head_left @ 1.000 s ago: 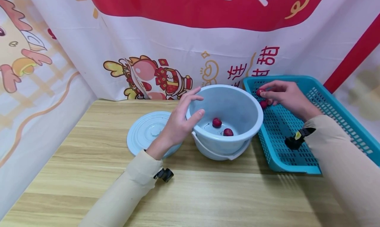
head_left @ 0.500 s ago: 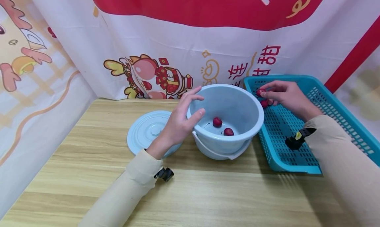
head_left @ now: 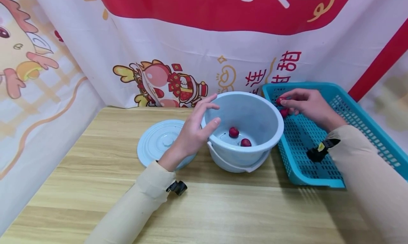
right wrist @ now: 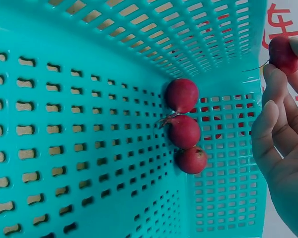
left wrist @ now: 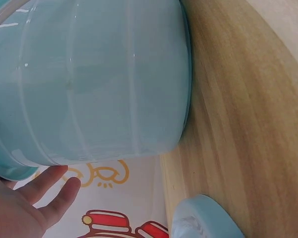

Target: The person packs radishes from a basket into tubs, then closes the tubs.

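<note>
Over the far left corner of a teal plastic basket [head_left: 313, 182], my right hand [head_left: 307, 104] pinches a red radish [right wrist: 284, 54] between thumb and fingers, its thin root trailing. Three more radishes [right wrist: 184, 131] lie together at the basket's end in the right wrist view. My left hand [head_left: 196, 129] rests at the left rim of a light blue bucket [head_left: 242, 159], fingers loosely spread, some touching its side near the rim in the left wrist view [left wrist: 27, 203]. Inside the bucket, two radishes [head_left: 233, 132] sit apart on the bottom.
A round light blue lid [head_left: 156, 141] lies on the wooden table [head_left: 204, 212] left of the bucket, partly behind my left forearm. The bucket's handle [head_left: 223, 163] hangs down in front. A printed cloth [head_left: 191, 38] hangs behind everything.
</note>
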Tool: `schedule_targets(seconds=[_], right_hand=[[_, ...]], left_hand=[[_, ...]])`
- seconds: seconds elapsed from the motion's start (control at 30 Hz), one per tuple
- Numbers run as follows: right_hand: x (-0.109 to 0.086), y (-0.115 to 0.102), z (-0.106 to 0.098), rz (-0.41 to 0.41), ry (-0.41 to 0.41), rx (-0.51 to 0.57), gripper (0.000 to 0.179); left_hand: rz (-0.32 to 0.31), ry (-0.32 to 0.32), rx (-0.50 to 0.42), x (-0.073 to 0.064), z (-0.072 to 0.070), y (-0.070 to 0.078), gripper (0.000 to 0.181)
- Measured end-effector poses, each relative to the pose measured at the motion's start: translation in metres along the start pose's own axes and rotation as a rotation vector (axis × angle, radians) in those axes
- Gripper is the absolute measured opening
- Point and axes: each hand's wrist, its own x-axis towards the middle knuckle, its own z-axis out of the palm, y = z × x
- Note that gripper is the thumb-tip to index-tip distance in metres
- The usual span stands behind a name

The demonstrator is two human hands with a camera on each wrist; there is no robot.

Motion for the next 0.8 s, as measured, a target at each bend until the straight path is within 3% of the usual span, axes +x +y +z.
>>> schedule_targets(seconds=[0.43, 0.8], right_hand=[[-0.011, -0.013, -0.004, -0.072, 0.046, 0.122, 0.056], [-0.024, -0.034, 0.005, -0.241, 0.052, 0.238, 0.044]], left_hand=[[-0.012, -0.004, 0.010, 0.000, 0.001, 0.000, 0.053], [-0.005, -0.005, 0.003, 0.000, 0.000, 0.000, 0.052]])
